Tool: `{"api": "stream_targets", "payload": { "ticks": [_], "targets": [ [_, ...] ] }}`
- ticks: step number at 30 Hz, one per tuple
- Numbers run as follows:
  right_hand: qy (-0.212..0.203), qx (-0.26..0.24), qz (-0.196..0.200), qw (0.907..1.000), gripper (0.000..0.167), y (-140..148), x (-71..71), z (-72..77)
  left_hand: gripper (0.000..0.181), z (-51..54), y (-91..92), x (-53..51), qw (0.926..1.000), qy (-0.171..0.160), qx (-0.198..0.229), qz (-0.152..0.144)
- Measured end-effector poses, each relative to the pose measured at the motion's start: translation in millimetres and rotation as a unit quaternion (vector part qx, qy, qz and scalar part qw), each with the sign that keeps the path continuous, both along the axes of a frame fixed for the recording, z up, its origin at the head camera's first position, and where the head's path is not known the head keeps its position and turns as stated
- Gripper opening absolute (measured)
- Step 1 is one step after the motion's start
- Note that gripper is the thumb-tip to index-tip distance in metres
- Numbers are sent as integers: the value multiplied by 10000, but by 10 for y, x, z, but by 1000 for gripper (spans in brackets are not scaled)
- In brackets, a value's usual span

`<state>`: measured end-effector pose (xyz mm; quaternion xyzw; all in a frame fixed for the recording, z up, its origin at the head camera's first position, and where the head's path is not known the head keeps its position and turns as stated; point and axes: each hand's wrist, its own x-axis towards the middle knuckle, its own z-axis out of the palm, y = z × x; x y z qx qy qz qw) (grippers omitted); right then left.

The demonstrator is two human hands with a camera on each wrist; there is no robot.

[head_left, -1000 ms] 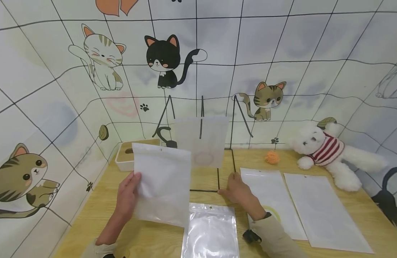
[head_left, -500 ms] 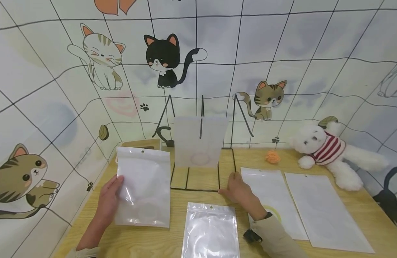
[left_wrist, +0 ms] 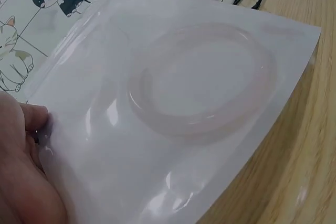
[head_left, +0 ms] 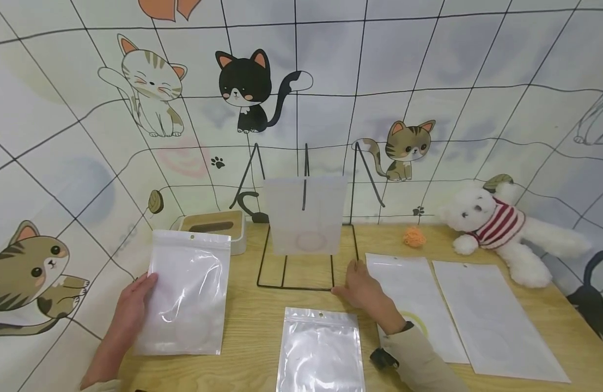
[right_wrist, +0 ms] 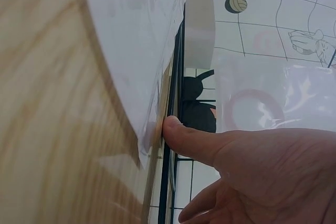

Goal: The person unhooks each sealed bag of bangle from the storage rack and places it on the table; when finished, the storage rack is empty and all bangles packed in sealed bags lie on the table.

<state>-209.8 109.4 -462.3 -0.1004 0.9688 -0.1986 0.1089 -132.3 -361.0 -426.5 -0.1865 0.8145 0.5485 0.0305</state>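
My left hand (head_left: pixel 129 310) grips the left edge of a white zip pouch (head_left: pixel 190 299), held up above the table at the left. In the left wrist view a pale pink ring-shaped item (left_wrist: pixel 139 95) shows through the pouch. My right hand (head_left: pixel 364 288) holds the front right corner of the base of a black wire display rack (head_left: pixel 296 288); in the right wrist view its thumb (right_wrist: pixel 181 135) lies against the black bar. From the rack's middle hook hangs another white pouch (head_left: pixel 306 212), a faint pink ring visible in it. The two outer hooks hold nothing.
A shiny silvery zip pouch (head_left: pixel 321 348) lies at front centre. Two white pouches, the nearer one (head_left: pixel 409 294) and the outer one (head_left: pixel 497 321), lie at the right. Behind stand a tissue box (head_left: pixel 237 234), an orange yarn ball (head_left: pixel 414 237) and a white plush bear (head_left: pixel 497 228).
My left hand has carried its pouch leftward and slightly down, away from the rack, uncovering the tissue box and the rack's left side. My right hand has stayed at the rack's base.
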Motion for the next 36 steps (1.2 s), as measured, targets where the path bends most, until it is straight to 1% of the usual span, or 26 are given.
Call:
{"api": "stream_targets", "payload": {
  "ticks": [3, 6, 9, 12, 15, 20, 22, 25, 27, 30, 33, 36],
  "targets": [
    [-23, -21, -14, 10000, 93, 3, 2, 0, 74, -58, -90, -3, 9999, 83, 107, 88],
    [-31, -28, -39, 10000, 94, 5, 0, -6, 73, -101, -156, -14, 9999, 74, 8, 83],
    [-45, -16, -51, 10000, 95, 7, -1, -16, 77, -148, -209, -24, 9994, -113, -315, -76],
    [-75, -22, -51, 10000, 95, 7, -3, -21, 79, -204, -247, -27, 9966, -270, -742, -230],
    [-74, -22, -59, 10000, 95, 4, -4, -18, 77, -252, -267, -28, 9932, -264, -1075, -361],
    [-71, -8, -61, 10000, 95, -2, 1, -5, 71, -325, -276, -27, 9891, -200, -1408, -392],
    [-79, -7, -66, 9999, 95, -3, 4, 0, 67, -364, -284, -27, 9850, -162, -1684, -344],
    [-81, -26, -61, 9999, 95, -2, 4, 2, 59, -416, -306, -25, 9772, -80, -2108, -237],
    [-72, -36, -58, 10000, 94, -1, 1, -2, 57, -442, -322, -27, 9714, -63, -2366, -200],
    [-49, -32, -56, 10000, 94, 2, -8, -14, 55, -469, -339, -38, 9647, -33, -2626, -188],
    [-35, -14, -60, 10000, 95, 7, -16, -31, 54, -489, -347, -79, 9569, -103, -2898, -160],
    [-25, -12, -43, 10000, 95, 8, -28, -48, 52, -527, -353, -126, 9482, -249, -3163, -152]
  ]
}}
